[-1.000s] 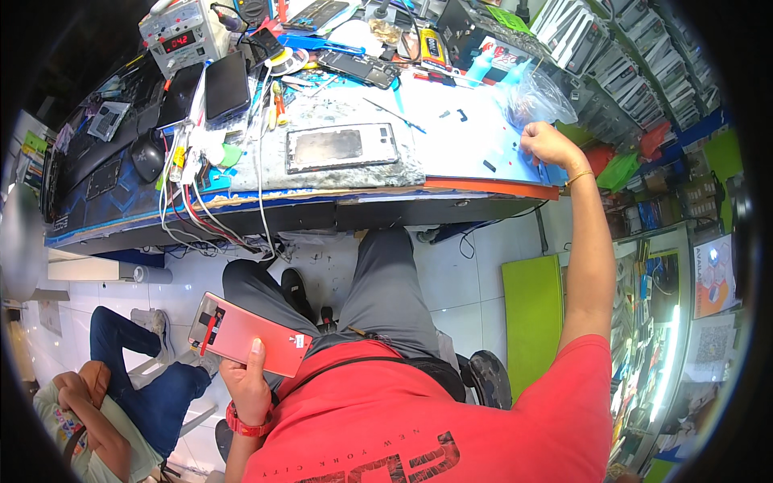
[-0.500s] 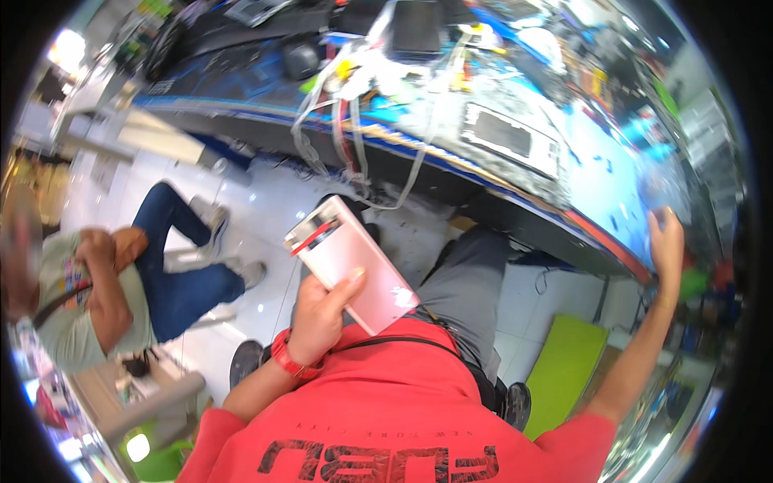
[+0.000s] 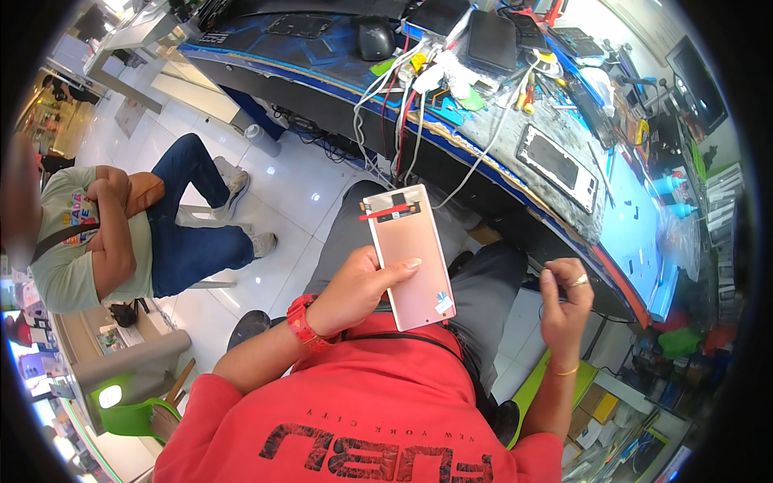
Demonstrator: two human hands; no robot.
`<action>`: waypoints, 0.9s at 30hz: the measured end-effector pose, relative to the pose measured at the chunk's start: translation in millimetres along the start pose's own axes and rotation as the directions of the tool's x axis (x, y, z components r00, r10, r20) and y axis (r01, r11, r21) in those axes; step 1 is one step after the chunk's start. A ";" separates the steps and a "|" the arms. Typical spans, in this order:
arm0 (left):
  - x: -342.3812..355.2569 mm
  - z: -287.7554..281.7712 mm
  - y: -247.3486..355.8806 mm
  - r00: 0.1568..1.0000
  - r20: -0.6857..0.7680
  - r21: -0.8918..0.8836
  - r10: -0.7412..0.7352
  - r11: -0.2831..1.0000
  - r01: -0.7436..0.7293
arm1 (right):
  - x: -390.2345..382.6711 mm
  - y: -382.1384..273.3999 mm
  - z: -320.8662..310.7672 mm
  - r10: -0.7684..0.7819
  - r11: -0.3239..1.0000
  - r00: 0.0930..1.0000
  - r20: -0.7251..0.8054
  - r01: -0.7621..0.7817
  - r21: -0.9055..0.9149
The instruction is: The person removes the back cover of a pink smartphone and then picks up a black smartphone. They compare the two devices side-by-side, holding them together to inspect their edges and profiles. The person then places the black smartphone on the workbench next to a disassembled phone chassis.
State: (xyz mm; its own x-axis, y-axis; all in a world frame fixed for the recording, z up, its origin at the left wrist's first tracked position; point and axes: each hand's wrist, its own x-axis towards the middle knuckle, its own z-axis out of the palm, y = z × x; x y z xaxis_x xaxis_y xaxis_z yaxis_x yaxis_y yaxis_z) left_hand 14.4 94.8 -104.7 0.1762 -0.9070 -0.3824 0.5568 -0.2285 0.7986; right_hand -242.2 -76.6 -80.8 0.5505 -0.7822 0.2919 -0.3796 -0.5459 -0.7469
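My left hand [image 3: 358, 290] is closed round the left edge of a phone screen panel [image 3: 427, 286], its thumb lying flat on the pinkish back. The panel tilts slightly above my lap; a dark flex strip with red tape [image 3: 390, 211] crosses its far end, and a small sticker sits near the lower right corner. My right hand [image 3: 566, 310] is raised beside the bench edge, apart from the panel. Its fingers curl in toward the thumb; whatever they may hold is too small or hidden to name. On the bench lies a white-framed phone body [image 3: 557, 167].
The bench [image 3: 483, 137] carries white cables hanging over its front edge, a black mouse [image 3: 375, 39], screwdrivers [image 3: 529, 95] and a blue mat [image 3: 632, 213] on the right. A person with folded arms [image 3: 113, 217] sits at left. A green stool [image 3: 535, 386] stands at lower right.
My right hand has come back from the mat's right edge toward my body, its fingers now curled. The panel in my left hand has moved right and turned more upright.
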 end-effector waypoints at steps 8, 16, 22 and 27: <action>-5.2 1.1 12.7 0.987 0.124 0.166 -0.103 0.983 0.081 | 7.7 -6.8 43.2 -0.544 0.791 0.832 0.110 0.552 -0.265; -3.3 9.2 -10.8 0.985 0.006 0.686 0.170 0.716 -0.128 | 12.3 -59.5 59.6 -0.412 0.908 0.910 0.044 0.414 -0.062; 1.9 13.7 -26.3 0.921 0.108 0.708 0.373 0.621 -0.335 | 14.4 -91.1 110.5 -0.418 0.904 0.908 -0.016 0.415 -0.104; 3.0 7.9 -29.9 0.889 0.162 0.774 0.429 0.504 -0.384 | 16.9 -97.8 127.3 -0.348 0.930 0.937 -0.043 0.339 -0.143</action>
State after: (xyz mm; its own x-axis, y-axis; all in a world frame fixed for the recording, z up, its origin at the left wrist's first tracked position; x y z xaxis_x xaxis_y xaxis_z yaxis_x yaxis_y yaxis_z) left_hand -8.2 96.1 -126.1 0.2640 -0.9614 0.0776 -0.4152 -0.0406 0.9088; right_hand -101.2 1.8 -78.9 0.6155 -0.5557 0.5589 -0.2731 -0.8156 -0.5102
